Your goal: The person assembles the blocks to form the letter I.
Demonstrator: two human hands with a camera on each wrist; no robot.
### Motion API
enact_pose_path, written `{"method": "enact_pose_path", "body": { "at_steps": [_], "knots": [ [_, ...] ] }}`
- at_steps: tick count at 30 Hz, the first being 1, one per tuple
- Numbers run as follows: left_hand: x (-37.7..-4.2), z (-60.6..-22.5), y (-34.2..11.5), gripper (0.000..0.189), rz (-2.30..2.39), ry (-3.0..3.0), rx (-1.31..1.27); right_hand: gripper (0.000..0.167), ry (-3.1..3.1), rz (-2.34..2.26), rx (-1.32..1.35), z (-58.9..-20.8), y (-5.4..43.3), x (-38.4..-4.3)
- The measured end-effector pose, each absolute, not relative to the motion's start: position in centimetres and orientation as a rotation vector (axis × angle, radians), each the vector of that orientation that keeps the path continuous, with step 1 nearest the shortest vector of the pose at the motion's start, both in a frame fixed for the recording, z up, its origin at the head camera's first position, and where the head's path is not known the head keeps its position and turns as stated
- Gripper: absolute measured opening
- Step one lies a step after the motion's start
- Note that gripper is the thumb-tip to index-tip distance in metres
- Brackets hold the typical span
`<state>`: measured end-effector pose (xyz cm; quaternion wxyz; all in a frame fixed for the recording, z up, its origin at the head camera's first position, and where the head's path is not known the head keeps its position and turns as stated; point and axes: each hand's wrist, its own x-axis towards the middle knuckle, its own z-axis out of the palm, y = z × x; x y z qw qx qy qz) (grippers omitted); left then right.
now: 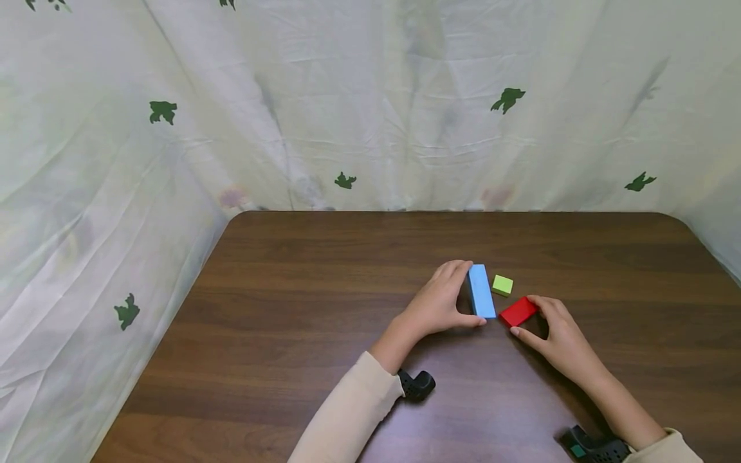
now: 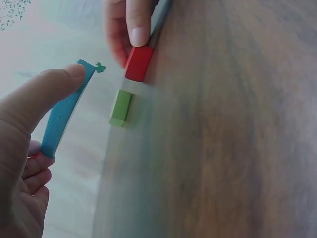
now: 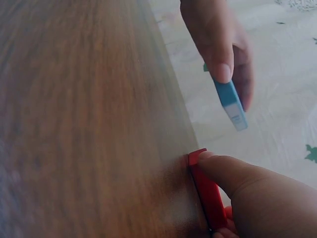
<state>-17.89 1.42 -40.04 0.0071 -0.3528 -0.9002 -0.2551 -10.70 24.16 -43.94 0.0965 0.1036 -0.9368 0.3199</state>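
A long blue block [image 1: 482, 291] is held by its two ends between the thumb and fingers of my left hand [image 1: 441, 301]. In the right wrist view the blue block [image 3: 230, 101] appears raised off the table. My right hand [image 1: 563, 341] pinches a red block [image 1: 518, 311] between thumb and fingers, and that block lies on the table in the left wrist view. Between and behind the two held blocks sits a small green block [image 1: 502, 285], apart from both hands. In the left wrist view the green block [image 2: 121, 108] rests on the tabletop.
The brown wooden table [image 1: 278, 308] has rounded far corners. Behind it and along its left side hangs a pale curtain [image 1: 370, 116] with green leaf-like patches. Black devices are strapped at the left wrist [image 1: 418, 386] and right wrist [image 1: 596, 447].
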Motion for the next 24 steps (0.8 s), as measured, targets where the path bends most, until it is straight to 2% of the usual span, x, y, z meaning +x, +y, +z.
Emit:
{"method": "enact_pose_path", "body": {
  "at_steps": [24],
  "knots": [
    [-17.1,-38.5,-4.7,0.095,-0.766,-2.671,-1.089,0.064,-2.759,0.952,0.338,-44.0,24.2,-10.7]
  ]
}}
